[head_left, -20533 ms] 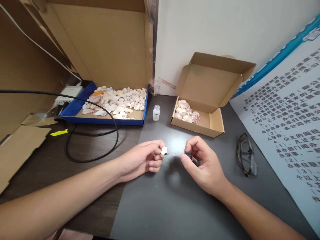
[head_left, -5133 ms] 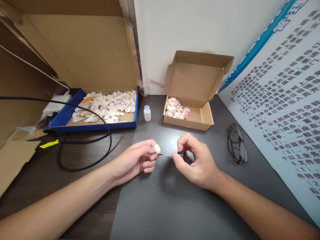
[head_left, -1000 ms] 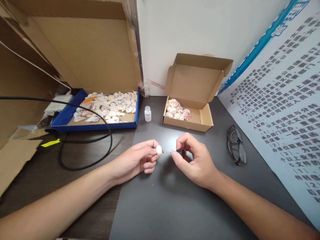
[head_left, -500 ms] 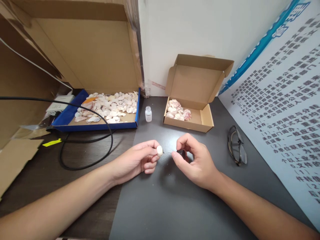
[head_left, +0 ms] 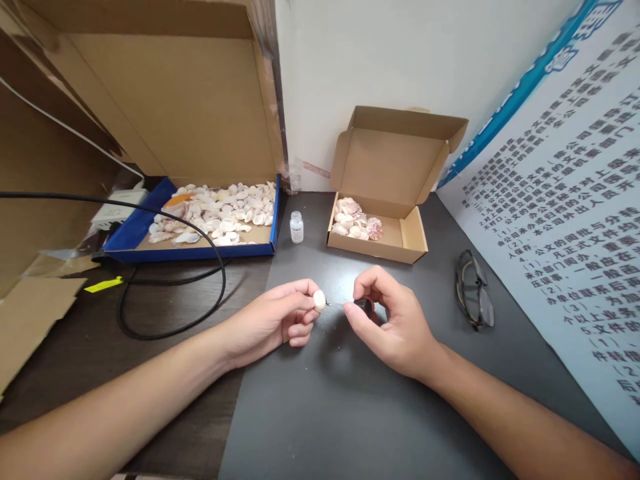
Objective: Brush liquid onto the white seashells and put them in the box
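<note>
Two bare hands meet low over the dark grey mat (head_left: 325,413). The left hand (head_left: 277,321) pinches a small ribbed white seashell (head_left: 319,301) between thumb and fingertips, which cover its near side. The right hand (head_left: 395,323) is closed around a small black-handled tool (head_left: 363,306), with most of the handle hidden by fingers. Its thin metal tip (head_left: 336,305) reaches toward the shell, but contact is too fine to tell. Behind stand a small clear bottle (head_left: 297,227) and an open cardboard box of shells (head_left: 380,249).
</note>
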The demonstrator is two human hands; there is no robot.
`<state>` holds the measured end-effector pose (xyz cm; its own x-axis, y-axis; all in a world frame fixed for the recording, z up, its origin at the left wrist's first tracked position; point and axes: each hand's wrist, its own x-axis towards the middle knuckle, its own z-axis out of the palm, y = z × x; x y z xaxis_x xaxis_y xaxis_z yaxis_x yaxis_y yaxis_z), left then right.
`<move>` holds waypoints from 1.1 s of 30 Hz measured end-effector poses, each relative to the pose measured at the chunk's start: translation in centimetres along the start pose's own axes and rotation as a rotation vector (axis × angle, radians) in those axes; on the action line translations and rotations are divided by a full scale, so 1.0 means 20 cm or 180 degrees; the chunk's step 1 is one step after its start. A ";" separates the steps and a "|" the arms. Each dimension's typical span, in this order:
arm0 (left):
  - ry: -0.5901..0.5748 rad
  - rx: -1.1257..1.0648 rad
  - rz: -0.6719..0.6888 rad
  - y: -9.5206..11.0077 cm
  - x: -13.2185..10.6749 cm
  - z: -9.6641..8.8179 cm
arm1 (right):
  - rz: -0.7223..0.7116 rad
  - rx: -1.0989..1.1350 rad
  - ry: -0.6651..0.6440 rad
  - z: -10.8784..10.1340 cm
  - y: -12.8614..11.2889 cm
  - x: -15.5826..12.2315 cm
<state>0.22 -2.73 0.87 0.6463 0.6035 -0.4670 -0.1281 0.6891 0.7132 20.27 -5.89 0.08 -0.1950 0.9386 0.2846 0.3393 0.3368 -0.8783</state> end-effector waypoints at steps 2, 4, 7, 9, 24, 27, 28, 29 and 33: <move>0.0015 -0.0007 -0.0005 0.00 0.00 0.00 | -0.0082 0.0046 0.0095 0.00 0.00 -0.01; 0.0028 -0.0006 -0.0004 0.00 0.00 0.00 | -0.0141 0.0080 0.0151 0.00 0.00 -0.01; 0.0033 0.0006 -0.0011 0.00 0.00 0.01 | -0.0155 0.0026 0.0121 -0.01 0.00 -0.01; 0.0035 0.0014 -0.0024 0.00 0.00 0.01 | -0.0135 -0.0036 0.0095 0.00 0.00 -0.01; 0.0007 0.0043 -0.0023 0.00 0.00 0.00 | -0.0053 -0.0012 -0.0011 0.00 0.00 -0.01; 0.0018 0.0038 -0.0027 0.00 0.00 0.00 | -0.0031 -0.0009 -0.0020 0.00 0.00 -0.01; 0.0023 0.0030 -0.0027 0.00 0.00 0.00 | -0.0031 -0.0009 -0.0019 0.00 0.00 -0.01; 0.0025 0.0018 -0.0030 0.00 0.00 0.00 | -0.0033 -0.0011 -0.0014 0.00 0.00 0.00; 0.0018 0.0003 -0.0023 0.00 0.01 0.00 | -0.0027 -0.0010 -0.0008 0.00 0.00 0.00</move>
<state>0.33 -2.64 0.88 0.6430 0.6007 -0.4751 -0.1226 0.6931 0.7103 20.26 -5.81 0.03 -0.2002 0.9355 0.2909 0.3404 0.3449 -0.8747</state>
